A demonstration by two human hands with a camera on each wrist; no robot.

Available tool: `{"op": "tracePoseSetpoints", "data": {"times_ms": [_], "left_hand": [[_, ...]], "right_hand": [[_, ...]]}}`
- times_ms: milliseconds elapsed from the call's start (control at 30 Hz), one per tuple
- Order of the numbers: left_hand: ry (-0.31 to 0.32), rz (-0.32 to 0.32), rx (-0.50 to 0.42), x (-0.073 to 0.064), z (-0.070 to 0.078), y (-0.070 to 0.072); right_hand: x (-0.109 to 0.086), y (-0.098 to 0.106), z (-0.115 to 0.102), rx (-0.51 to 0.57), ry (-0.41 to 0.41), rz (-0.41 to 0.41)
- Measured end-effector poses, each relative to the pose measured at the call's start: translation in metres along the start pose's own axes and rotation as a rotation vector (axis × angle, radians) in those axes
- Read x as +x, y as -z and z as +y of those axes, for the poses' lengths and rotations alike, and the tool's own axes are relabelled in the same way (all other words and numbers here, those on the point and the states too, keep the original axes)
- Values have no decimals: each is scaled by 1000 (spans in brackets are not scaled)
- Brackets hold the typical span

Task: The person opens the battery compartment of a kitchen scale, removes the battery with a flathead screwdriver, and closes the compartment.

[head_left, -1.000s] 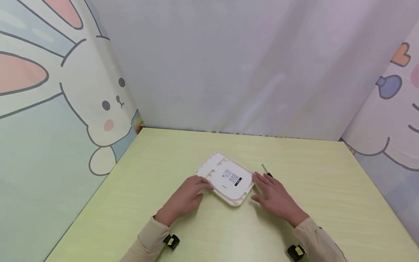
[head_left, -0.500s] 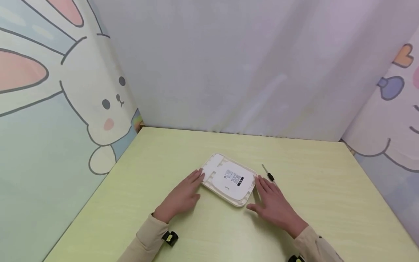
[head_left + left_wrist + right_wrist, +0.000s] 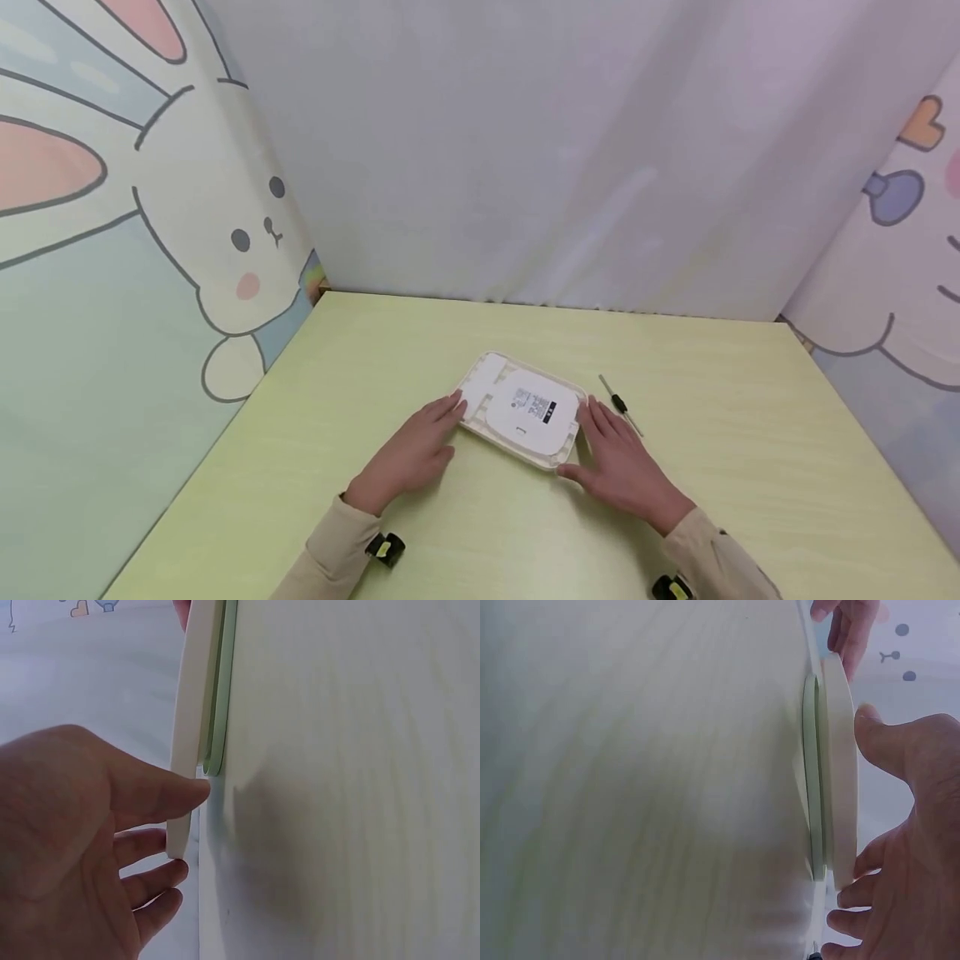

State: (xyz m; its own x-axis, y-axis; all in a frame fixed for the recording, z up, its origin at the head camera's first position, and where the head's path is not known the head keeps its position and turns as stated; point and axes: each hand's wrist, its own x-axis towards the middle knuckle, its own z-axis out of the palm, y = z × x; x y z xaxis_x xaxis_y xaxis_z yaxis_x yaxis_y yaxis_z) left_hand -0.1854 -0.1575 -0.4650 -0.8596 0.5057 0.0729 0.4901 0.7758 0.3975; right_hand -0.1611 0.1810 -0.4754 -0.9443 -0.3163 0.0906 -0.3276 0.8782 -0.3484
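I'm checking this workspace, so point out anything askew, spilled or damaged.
No spill or damage shows. The white device is askew on the table, its printed label up, so perhaps upside down. A thin tool lies loose beside it.

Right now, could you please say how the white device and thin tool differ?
The white device is broad and rounded; the thin tool is narrow and straight.
The white device bears printing; the thin tool has a dark middle.
The left hand and right hand touch the white device; neither holds the thin tool.
Both seem to rest on the table.
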Motion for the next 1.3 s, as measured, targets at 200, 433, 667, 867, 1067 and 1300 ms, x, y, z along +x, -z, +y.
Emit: {"op": "tracePoseSetpoints", "data": {"times_ms": [200,433,667,867,1067,1300], "left_hand": [[-1,-21,-16,-5,0,5],[-9,-62,-43,-10,0,7],[-9,-108,-67,-11,0,12],[11,-116,-89,-14,6,15],[11,-107,-62,-18,9,14],[18,-110,-39,-22,11,14]], "right_hand": [[7,-3,4,-3,6,-4],[15,-1,11,22,21,-32],[21,2,14,56,26,-63],[24,5,15,94,27,-82],[25,10,13,114,31,-102],[29,13,11,172,17,-144]]}}
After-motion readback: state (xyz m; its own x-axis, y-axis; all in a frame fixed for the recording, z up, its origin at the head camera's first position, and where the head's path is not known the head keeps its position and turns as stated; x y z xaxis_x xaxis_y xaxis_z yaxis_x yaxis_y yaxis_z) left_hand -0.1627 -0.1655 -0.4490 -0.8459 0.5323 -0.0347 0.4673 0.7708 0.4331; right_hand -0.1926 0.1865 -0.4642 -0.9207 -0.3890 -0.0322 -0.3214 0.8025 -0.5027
